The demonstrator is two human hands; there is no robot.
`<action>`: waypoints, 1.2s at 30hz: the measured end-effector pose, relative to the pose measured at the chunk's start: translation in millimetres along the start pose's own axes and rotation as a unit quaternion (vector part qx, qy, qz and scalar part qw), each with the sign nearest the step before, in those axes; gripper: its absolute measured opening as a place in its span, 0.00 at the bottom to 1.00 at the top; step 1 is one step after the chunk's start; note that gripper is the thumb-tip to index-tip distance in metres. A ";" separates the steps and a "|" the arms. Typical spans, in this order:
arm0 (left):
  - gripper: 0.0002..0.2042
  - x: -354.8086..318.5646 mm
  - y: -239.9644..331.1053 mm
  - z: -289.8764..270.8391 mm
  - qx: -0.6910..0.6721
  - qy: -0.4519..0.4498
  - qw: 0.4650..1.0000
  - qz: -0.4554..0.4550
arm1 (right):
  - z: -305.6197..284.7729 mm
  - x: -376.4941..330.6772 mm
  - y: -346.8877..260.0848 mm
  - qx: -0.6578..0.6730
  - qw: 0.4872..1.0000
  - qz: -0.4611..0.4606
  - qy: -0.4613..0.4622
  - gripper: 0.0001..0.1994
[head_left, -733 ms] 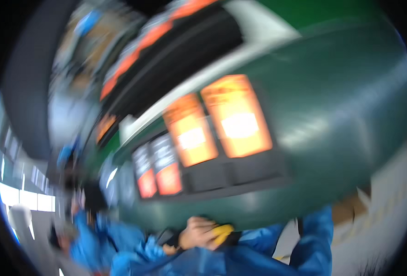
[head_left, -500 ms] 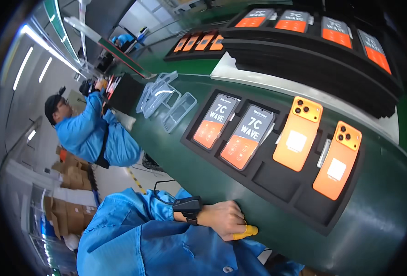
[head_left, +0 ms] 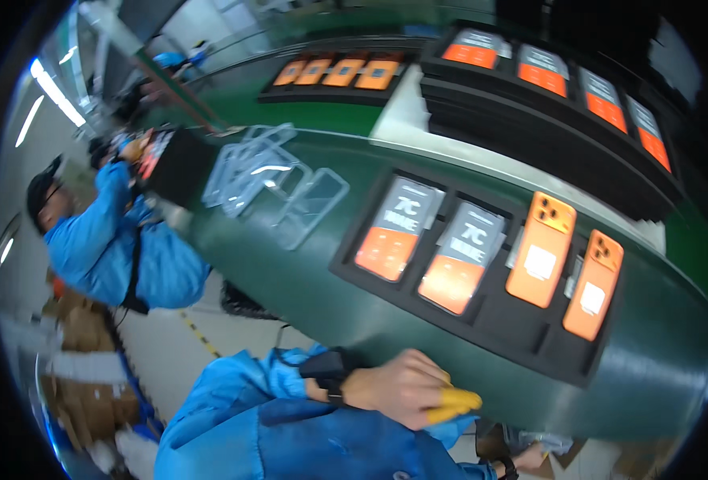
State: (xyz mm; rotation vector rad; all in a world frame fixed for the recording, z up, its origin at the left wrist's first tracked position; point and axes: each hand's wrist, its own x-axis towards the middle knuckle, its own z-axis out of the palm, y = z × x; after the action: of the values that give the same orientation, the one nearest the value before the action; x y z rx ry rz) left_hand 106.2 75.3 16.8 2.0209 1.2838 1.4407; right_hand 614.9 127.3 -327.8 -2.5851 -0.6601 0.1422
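My left hand, yellow covers on some fingertips, is at the near edge of the green table with its fingers curled together and nothing visible in them. Low in the view, past the table edge, my right hand is beside some clear plastic pieces; its fingers are too small and blurred to read. A black foam tray lies beyond my left hand. In it are two phones with grey-and-orange printed fronts on the left and two orange phones lying back up on the right.
Clear phone cases lie loosely piled left of the tray. Behind it, stacked black trays carry more phones, and another tray holds orange ones. A co-worker in blue stands at the left, near cardboard boxes.
The view has shifted. My left hand appears farther right, its fingers still curled. My right hand has come into view at the bottom beside the clear plastic. The tray's phones are unchanged.
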 end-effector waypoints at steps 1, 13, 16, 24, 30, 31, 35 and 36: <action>0.13 0.5 -2.3 -12.1 0.004 0.027 0.999 0.022 | -11.2 0.8 18.0 0.081 0.992 -0.093 0.037 0.27; 0.06 -68.0 -29.0 -72.5 0.030 0.107 0.984 -0.142 | -235.2 -108.3 -86.4 0.352 0.930 -0.002 0.103 0.26; 0.06 -57.9 -23.1 -70.5 0.091 0.087 0.984 -0.129 | -265.6 -112.9 -89.4 0.403 0.893 -0.116 0.166 0.25; 0.07 -41.1 -6.7 -92.6 0.055 0.087 0.994 -0.034 | -353.7 -158.7 -234.8 0.493 0.790 -0.365 0.002 0.27; 0.23 -62.6 -4.0 -115.1 -0.106 0.241 0.946 -0.189 | -336.1 -284.7 -408.9 0.590 0.634 -0.417 -0.276 0.34; 0.31 -71.5 -9.8 -126.3 -0.118 0.263 0.936 -0.201 | -320.7 -317.1 -430.1 0.550 0.631 -0.440 -0.325 0.35; 0.33 -120.1 -35.2 -183.3 0.001 0.437 0.879 -0.191 | -249.4 -476.7 -493.2 0.523 0.438 -0.439 -0.585 0.36; 0.32 -133.2 -42.6 -202.8 0.014 0.486 0.852 -0.195 | -226.4 -514.2 -500.8 0.535 0.351 -0.415 -0.647 0.34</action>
State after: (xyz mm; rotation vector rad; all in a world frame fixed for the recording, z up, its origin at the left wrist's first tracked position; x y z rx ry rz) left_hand -102.1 -54.6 -2.8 0.8544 1.9142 2.2969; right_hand -4.2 177.6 97.2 -0.1787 -1.4770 1.6296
